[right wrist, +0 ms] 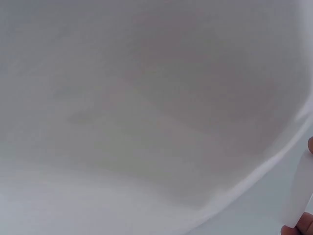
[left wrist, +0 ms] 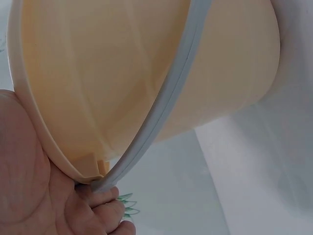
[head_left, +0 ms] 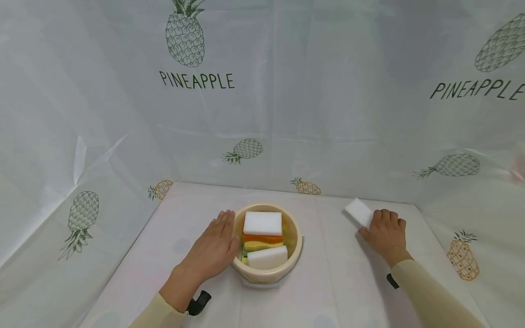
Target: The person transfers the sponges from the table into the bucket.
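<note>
A cream plastic bucket (head_left: 266, 274) stands mid-table, holding a stack of sponges: a white sponge (head_left: 263, 223) on top, an orange sponge (head_left: 263, 238), a yellow sponge (head_left: 257, 246) and another white block (head_left: 267, 258) toward the front. My left hand (head_left: 213, 250) lies with straight fingers along the bucket's left side, thumb near the rim. Its palm meets the rim beside the grey handle (left wrist: 166, 98) in the left wrist view. Right of the bucket, my right hand (head_left: 385, 230) pinches a white sponge (head_left: 358, 212) by one end. The right wrist view catches this sponge (right wrist: 299, 193) and some fingertips at its edge.
A pale cloth (head_left: 328, 291) covers the table. White sheeting printed with pineapples (head_left: 185, 40) hangs behind and at both sides. The bucket's handle is folded down along its front. A black strap piece (head_left: 199, 302) shows under the left wrist.
</note>
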`<state>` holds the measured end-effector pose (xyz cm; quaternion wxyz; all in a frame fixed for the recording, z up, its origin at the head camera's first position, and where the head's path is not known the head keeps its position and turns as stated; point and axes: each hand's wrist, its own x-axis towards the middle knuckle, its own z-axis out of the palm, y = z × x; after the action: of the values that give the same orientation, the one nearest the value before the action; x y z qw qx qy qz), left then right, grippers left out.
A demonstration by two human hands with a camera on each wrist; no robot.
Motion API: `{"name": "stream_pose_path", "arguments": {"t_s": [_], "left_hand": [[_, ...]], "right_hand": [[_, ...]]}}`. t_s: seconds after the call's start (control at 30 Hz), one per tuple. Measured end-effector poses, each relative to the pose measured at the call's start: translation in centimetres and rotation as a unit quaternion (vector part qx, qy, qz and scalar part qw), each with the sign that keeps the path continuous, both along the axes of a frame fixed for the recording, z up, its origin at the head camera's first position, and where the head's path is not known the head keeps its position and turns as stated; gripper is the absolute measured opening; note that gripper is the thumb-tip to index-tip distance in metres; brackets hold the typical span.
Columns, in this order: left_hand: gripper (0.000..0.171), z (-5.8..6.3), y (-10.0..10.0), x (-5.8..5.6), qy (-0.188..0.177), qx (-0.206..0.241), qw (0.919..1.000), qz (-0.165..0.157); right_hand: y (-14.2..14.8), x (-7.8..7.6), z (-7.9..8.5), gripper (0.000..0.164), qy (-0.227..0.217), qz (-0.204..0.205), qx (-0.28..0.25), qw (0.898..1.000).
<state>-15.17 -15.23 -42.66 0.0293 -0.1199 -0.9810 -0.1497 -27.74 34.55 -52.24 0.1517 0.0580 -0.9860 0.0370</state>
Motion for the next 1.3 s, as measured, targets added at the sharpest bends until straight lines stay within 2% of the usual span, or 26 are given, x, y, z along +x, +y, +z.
{"name": "stream_pose_path", "arguments": {"t_s": [0.3, 0.47, 0.63, 0.77, 0.93, 1.1, 1.3], "left_hand": [[0.067, 0.2, -0.1, 0.0, 0.002, -0.002, 1.0, -0.006], [0.068, 0.2, -0.2, -0.1, 0.006, -0.009, 0.9999, -0.01], [0.068, 0.2, -0.3, -0.1, 0.006, -0.01, 0.9999, -0.013], [0.067, 0.2, -0.2, 0.0, 0.003, -0.008, 0.9999, -0.012], [0.067, 0.2, -0.2, 0.0, 0.002, -0.005, 0.9999, -0.01], [0.067, 0.1, -0.2, 0.0, 0.003, -0.002, 0.9999, -0.01], [0.067, 0.0, -0.2, 0.0, 0.004, 0.002, 1.0, -0.005]], "right_hand": [[-4.5, 0.4, 2.1, 0.061, 0.097, 0.062, -0.003, 0.993], [-7.3, 0.9, 4.4, 0.065, 0.134, 0.097, -0.012, 0.986], [-10.3, 2.0, 7.5, 0.064, 0.169, 0.132, -0.042, 0.976], [-13.0, 3.4, 10.0, 0.063, 0.167, 0.178, -0.057, 0.968], [-16.3, 5.4, 11.6, 0.059, 0.132, 0.245, -0.05, 0.959], [-18.8, 7.3, 12.0, 0.056, 0.101, 0.299, -0.032, 0.948], [-20.5, 8.5, 11.6, 0.055, 0.089, 0.344, -0.005, 0.935]]}}
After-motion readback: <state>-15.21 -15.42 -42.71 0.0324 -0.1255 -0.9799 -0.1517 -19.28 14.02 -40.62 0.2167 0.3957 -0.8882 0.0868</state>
